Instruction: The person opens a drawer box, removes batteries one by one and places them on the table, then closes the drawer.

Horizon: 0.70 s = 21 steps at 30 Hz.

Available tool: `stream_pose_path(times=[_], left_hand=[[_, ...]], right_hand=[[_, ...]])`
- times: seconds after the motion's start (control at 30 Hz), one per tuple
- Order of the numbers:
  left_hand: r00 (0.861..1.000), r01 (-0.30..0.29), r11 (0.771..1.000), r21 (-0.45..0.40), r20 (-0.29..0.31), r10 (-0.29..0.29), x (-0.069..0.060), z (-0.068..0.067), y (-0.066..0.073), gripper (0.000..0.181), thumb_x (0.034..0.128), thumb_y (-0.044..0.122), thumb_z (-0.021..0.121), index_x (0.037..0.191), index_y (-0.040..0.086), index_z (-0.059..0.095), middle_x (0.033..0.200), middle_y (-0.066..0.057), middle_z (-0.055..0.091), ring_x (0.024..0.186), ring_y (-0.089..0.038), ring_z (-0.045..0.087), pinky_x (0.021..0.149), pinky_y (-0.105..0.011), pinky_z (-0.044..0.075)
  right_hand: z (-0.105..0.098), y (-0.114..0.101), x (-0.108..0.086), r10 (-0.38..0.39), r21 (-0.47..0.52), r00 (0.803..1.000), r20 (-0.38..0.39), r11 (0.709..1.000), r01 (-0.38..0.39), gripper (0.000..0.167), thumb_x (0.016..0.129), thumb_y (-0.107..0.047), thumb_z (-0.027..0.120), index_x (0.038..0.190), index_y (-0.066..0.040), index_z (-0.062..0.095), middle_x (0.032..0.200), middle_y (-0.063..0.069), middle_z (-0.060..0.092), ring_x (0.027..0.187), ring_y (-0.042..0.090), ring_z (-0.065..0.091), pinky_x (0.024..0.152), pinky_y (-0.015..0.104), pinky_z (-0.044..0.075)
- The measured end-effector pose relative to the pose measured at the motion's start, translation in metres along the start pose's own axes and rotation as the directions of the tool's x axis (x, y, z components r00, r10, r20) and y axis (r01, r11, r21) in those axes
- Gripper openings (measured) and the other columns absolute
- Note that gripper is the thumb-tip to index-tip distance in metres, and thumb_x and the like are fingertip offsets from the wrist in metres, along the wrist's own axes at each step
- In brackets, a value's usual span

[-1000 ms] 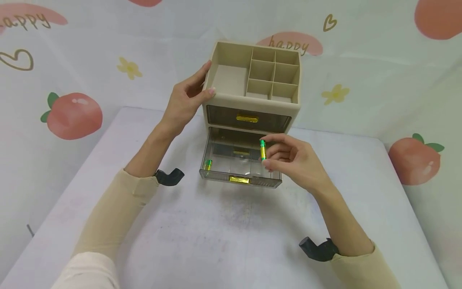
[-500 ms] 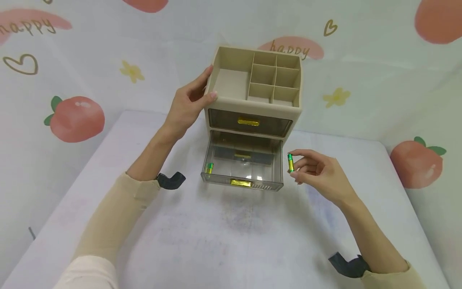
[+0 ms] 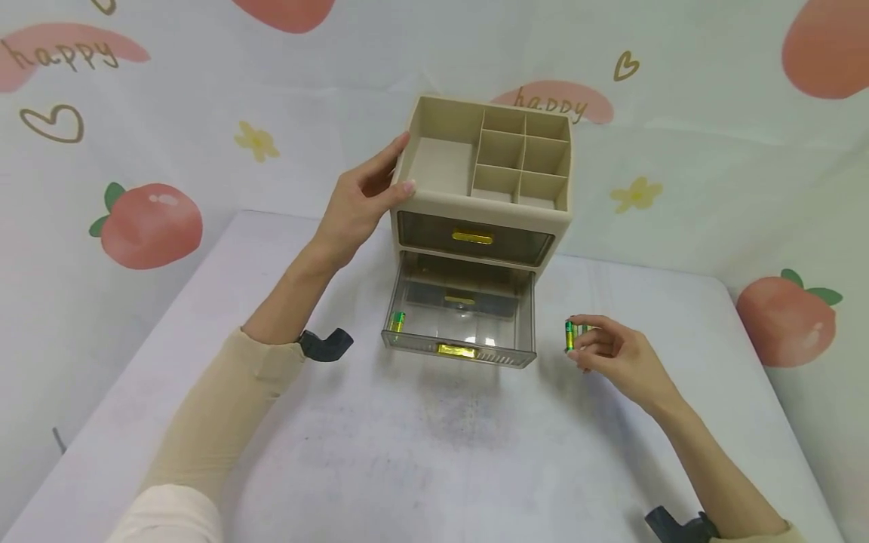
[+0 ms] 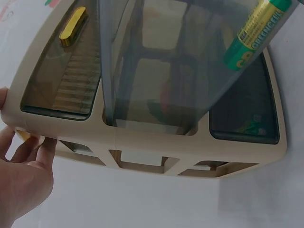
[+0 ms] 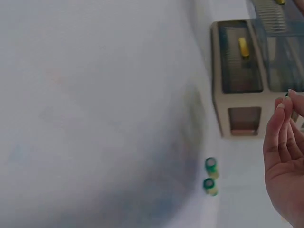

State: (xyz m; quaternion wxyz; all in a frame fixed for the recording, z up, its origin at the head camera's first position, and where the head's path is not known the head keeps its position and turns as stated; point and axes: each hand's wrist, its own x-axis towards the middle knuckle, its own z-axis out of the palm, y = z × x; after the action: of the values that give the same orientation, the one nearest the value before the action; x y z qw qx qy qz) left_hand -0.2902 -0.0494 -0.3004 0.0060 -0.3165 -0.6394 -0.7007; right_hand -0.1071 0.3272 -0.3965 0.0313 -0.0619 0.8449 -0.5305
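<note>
A beige desktop organizer stands tilted-looking at the table's back, its middle smoky drawer pulled out. Inside that drawer's front left corner is a green and yellow battery, also plain in the left wrist view, where its label shows. My left hand grips the organizer's upper left edge, thumb over the rim. To the right of the drawer, my right hand pinches another battery upright between thumb and index finger. Two more batteries stand on the table, partly hidden behind the right fingers in the head view.
The organizer's top has one large compartment and several small ones. Above the pulled-out drawer is a closed drawer with a gold handle. A white cloth with peach prints hangs behind the table.
My right hand has carried the battery from above the pulled-out drawer rightward and down toward the table. My left hand keeps its hold on the organizer. The head view has shifted slightly.
</note>
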Motion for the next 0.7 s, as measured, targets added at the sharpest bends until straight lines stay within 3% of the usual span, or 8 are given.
stream_pose_path(times=[0.23, 0.47, 0.7], left_hand=[[1.000, -0.009, 1.000, 0.016, -0.010, 0.010, -0.002, 0.002, 0.003, 0.049, 0.0965, 0.002, 0.063, 0.144, 0.005, 0.052, 0.150, -0.005, 0.048, 0.143, -0.009, 0.034, 0.117, -0.024, 0.025], [1.000, 0.010, 1.000, -0.010, -0.006, -0.010, -0.001, 0.001, 0.001, 0.059, 0.0967, 0.002, 0.062, 0.152, 0.012, 0.042, 0.158, -0.001, 0.037, 0.144, -0.018, 0.035, 0.113, -0.029, 0.036], [0.999, 0.036, 0.999, -0.016, -0.007, -0.036, -0.001, 0.001, 0.003, 0.061, 0.0963, 0.000, 0.062, 0.152, 0.011, 0.040, 0.158, 0.001, 0.036, 0.144, -0.015, 0.035, 0.112, -0.029, 0.036]], right_hand=[[-0.001, 0.025, -0.005, 0.058, -0.051, 0.998, 0.012, 0.997, -0.057, 0.046, 0.090, 0.001, 0.068, 0.134, 0.000, 0.054, 0.091, 0.015, 0.069, 0.070, 0.025, 0.066, 0.066, 0.031, 0.056], [-0.004, 0.039, -0.008, 0.114, -0.088, 0.993, 0.016, 0.990, -0.112, 0.050, 0.090, -0.014, 0.074, 0.134, -0.002, 0.054, 0.091, 0.016, 0.070, 0.067, 0.021, 0.065, 0.065, 0.028, 0.055], [-0.003, 0.048, -0.010, 0.164, -0.119, 0.986, 0.013, 0.980, -0.161, 0.052, 0.088, -0.015, 0.077, 0.132, 0.002, 0.055, 0.090, 0.014, 0.071, 0.065, 0.015, 0.064, 0.061, 0.028, 0.057]])
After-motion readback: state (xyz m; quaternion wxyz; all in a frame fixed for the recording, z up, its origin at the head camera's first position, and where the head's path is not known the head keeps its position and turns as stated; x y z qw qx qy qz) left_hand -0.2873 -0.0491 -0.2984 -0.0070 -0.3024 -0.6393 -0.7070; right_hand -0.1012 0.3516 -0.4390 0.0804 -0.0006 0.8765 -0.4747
